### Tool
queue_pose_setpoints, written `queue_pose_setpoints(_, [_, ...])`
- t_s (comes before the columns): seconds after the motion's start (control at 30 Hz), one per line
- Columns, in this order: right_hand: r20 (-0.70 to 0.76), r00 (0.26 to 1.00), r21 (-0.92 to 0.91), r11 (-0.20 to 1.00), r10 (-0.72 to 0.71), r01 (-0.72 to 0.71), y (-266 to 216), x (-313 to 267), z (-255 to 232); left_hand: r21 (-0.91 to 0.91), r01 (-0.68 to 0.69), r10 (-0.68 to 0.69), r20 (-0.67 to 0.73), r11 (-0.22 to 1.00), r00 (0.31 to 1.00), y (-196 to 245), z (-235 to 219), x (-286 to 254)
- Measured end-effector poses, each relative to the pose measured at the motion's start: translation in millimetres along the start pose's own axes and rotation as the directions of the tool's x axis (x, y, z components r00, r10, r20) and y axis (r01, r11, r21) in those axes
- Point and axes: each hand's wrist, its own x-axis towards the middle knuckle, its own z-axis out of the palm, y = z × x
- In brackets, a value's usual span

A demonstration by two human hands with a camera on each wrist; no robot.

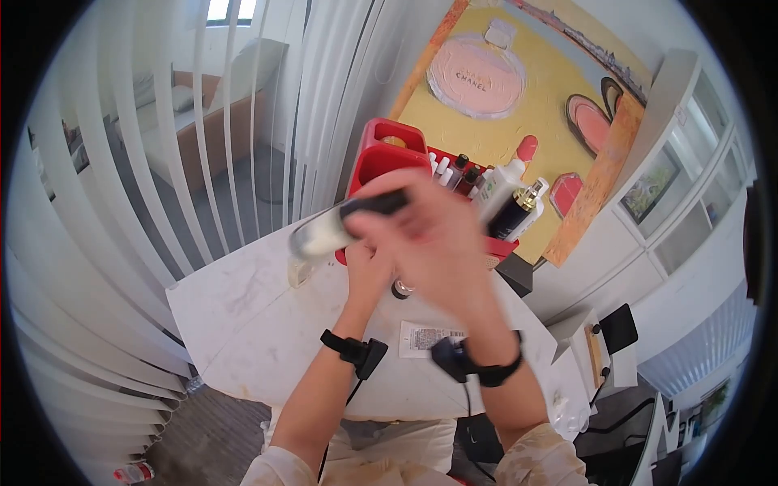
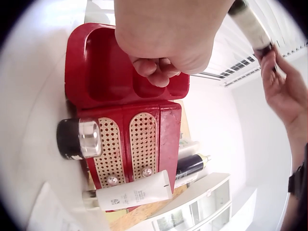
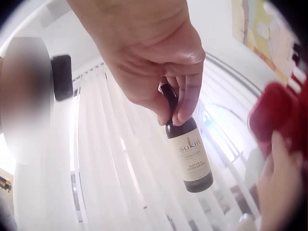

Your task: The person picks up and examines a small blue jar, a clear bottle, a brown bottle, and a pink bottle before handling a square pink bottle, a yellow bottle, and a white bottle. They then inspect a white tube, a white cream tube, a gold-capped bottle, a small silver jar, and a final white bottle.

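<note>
A deodorant bottle point(image 3: 192, 161) with a dark cap and a cream "sukin" label is gripped near its cap by my right hand point(image 3: 166, 72). In the head view this hand point(image 1: 438, 235) is blurred, and the bottle point(image 1: 320, 233) tilts above the table. My left hand point(image 1: 369, 271) is lower and partly behind it, beside the red organizer point(image 1: 381, 130). The left wrist view shows that hand point(image 2: 168, 43) in front of the organizer's open compartments point(image 2: 108, 67), fingers loosely curled, with nothing visible in them.
Several bottles, including a dark gold-topped pump bottle point(image 1: 515, 212), stand at the organizer's back. A black jar with a silvery lid point(image 2: 77, 139) and a white tube point(image 2: 134, 191) stand before its woven drawers. A printed packet point(image 1: 425, 338) lies on the marble-look table point(image 1: 243, 324).
</note>
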Motion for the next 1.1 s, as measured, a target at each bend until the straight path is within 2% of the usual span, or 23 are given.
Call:
queue_pose_setpoints(0.03, [-0.08,0.996,-0.127,0.991,-0.046,0.036,-17,1,-24,-0.019,-0.008,0.008,0.004,1.0,1.0,0,0,0])
queue_pose_setpoints(0.07, [-0.177,0.982,-0.174,0.984,-0.073,0.041,-19,5,-45,0.02,0.073,-0.072,-0.027,0.997,0.997,8,2,0])
queue_pose_setpoints(0.13, [-0.359,0.93,-0.243,0.97,-0.082,-0.008,-23,10,-79,0.045,-0.002,0.002,-0.004,0.999,1.0,7,4,3])
queue_pose_setpoints(0.17, [-0.421,0.903,-0.284,0.958,-0.085,-0.042,-22,15,-94,0.026,0.022,-0.022,0.002,0.999,1.0,10,4,1])
queue_pose_setpoints(0.27, [-0.402,0.906,-0.569,0.811,-0.133,-0.133,3,35,-124,-0.042,0.063,-0.064,-0.013,0.997,0.998,15,5,0])
queue_pose_setpoints(0.37, [-0.282,0.944,-0.721,0.687,-0.169,-0.092,41,52,-133,-0.013,0.056,-0.056,0.01,0.998,0.998,11,3,2])
queue_pose_setpoints(0.5, [-0.219,0.974,-0.673,0.732,-0.063,-0.105,68,64,-123,-0.027,0.063,-0.063,-0.017,0.998,0.998,12,2,1])
queue_pose_setpoints(0.9, [-0.108,0.985,-0.756,0.632,0.133,-0.168,96,99,-119,-0.009,0.056,-0.056,-0.006,0.998,0.998,10,2,1])
queue_pose_setpoints(1.1, [-0.163,0.98,-0.689,0.698,0.114,-0.195,102,92,-120,0.002,0.046,-0.046,0.007,0.999,0.999,9,3,2])
